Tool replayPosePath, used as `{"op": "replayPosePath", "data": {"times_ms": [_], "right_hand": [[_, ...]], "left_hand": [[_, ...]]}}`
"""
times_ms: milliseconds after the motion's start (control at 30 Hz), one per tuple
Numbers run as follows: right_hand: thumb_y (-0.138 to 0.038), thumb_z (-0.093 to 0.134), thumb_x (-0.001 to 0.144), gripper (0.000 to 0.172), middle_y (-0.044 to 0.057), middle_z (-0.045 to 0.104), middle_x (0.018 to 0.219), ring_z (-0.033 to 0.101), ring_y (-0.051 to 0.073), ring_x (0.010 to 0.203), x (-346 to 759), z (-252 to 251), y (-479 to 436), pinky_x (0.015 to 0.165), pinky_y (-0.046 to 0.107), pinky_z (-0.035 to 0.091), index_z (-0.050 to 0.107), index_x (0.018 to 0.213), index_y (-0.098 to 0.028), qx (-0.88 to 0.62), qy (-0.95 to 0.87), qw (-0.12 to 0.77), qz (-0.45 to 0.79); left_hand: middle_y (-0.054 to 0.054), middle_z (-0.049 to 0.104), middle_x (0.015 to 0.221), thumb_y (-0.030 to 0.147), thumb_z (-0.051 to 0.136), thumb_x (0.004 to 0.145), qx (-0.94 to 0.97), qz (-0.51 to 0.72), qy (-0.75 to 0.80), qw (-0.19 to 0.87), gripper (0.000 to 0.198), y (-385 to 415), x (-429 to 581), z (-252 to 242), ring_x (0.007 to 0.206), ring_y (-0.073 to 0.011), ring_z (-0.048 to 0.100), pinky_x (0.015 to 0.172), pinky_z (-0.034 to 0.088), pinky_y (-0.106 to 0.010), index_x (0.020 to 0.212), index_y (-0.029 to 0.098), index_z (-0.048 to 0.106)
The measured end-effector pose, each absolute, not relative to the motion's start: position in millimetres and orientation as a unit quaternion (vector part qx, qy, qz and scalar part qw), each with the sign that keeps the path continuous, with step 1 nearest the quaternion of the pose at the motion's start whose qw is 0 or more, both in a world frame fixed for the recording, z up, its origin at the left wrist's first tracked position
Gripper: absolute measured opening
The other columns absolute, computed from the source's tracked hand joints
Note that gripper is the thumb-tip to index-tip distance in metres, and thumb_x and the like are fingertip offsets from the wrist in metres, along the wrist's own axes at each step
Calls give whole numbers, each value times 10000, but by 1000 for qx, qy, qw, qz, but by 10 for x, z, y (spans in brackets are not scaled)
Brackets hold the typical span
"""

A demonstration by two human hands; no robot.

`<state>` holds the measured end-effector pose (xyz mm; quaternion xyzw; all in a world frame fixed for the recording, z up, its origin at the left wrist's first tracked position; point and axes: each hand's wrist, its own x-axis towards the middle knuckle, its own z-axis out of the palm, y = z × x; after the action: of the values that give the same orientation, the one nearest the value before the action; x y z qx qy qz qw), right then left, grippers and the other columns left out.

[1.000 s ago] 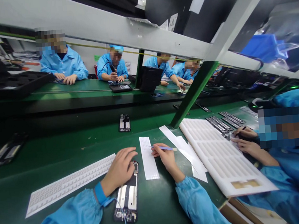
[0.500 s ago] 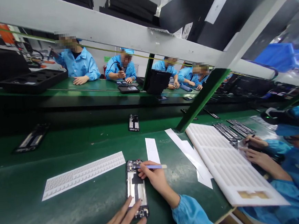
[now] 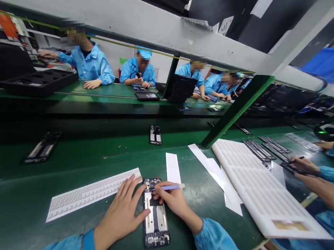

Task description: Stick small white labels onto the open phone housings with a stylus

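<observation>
An opened phone frame (image 3: 156, 218) lies lengthwise on the green bench in front of me. My left hand (image 3: 121, 215) rests flat beside it, fingers spread, fingertips touching its left edge. My right hand (image 3: 170, 200) is closed on a pale blue tweezer-like tool (image 3: 166, 187), whose tip points left at the top end of the phone. A narrow white sticker strip (image 3: 172, 167) lies just beyond my right hand. A long white sheet of small parts (image 3: 88, 193) lies to the left.
A white foam tray (image 3: 262, 194) and white paper strips (image 3: 214, 171) lie to the right. A neighbour's hands (image 3: 306, 168) work beside dark phone parts (image 3: 261, 150). Another phone frame (image 3: 155, 135) rides the belt ahead. A green post (image 3: 235, 110) rises from the bench. Several workers sit opposite.
My left hand moved from the phone's bottom end up along its left side and spread flat. My right hand stayed at the phone's top with the tool.
</observation>
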<state>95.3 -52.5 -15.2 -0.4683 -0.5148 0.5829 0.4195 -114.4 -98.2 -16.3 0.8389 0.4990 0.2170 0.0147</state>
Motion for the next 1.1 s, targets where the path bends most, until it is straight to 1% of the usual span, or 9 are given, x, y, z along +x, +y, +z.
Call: {"op": "replayPosePath", "data": {"times_ms": [300,467,533,600,700,800,933,1000,1100], "right_hand": [[-528,760,751,376,88,753,725,725,214,633,969,-163,-537,433,214,520,730,830,-162,-478,-532,402,572],[-531,751,757,359,75,740,698,706,208,597,945,-130,-546,435,237,532,730,790,-174,-479,-556,401,549],[-533,761,746,357,67,732,688,686,200,554,973,-99,-561,434,256,544,718,783,-180,-482,-538,451,525],[-520,764,752,342,60,731,702,680,198,549,1022,-54,-577,464,283,570,698,805,-189,-489,-496,530,483],[-487,774,763,332,64,745,768,707,222,627,1041,41,-577,516,310,602,673,890,-198,-493,-446,595,451],[-485,802,736,379,103,756,821,727,251,682,841,162,-575,536,328,618,679,921,-178,-478,-470,550,498],[-536,809,688,418,119,750,783,736,272,717,154,274,-577,486,300,611,697,822,-157,-430,-533,428,590],[-539,815,661,423,101,740,732,731,253,680,-270,254,-553,444,265,587,684,784,-156,-409,-543,385,624],[-483,816,661,370,64,717,651,706,206,578,-788,119,-504,428,237,558,664,737,-154,-397,-560,340,643]], "left_hand": [[-69,393,1496,548,540,905,846,205,490,40,604,-1008,-1147,-146,1394,-320,318,1130,341,-516,1421,253,434],[-36,442,1470,524,529,919,848,201,489,27,541,-1004,-1127,-133,1380,-335,339,1121,328,-547,1421,339,450],[-36,432,1480,528,522,923,847,196,494,18,528,-1034,-1099,-101,1394,-349,312,1125,315,-559,1414,345,461],[-44,359,1529,523,537,917,847,199,492,13,559,-1084,-1094,-55,1421,-357,260,1127,323,-548,1433,333,436],[-54,242,1583,507,566,907,850,207,484,-2,640,-1194,-1226,6,1450,-357,191,1130,337,-525,1482,325,350],[-55,272,1569,441,541,933,828,214,517,-38,567,-1344,-1575,9,1448,-340,207,1133,337,-520,1462,310,383],[-82,475,1427,333,430,984,734,272,615,-94,398,-1468,-2235,-49,1339,-283,413,1112,369,-502,1369,247,485],[-100,532,1353,310,370,996,678,304,660,-113,375,-1451,-2530,-72,1271,-264,481,1102,371,-501,1332,222,509],[-120,534,1346,307,326,999,643,301,693,-125,397,-1377,-2806,-118,1297,-273,458,1095,363,-503,1330,197,515]]}}
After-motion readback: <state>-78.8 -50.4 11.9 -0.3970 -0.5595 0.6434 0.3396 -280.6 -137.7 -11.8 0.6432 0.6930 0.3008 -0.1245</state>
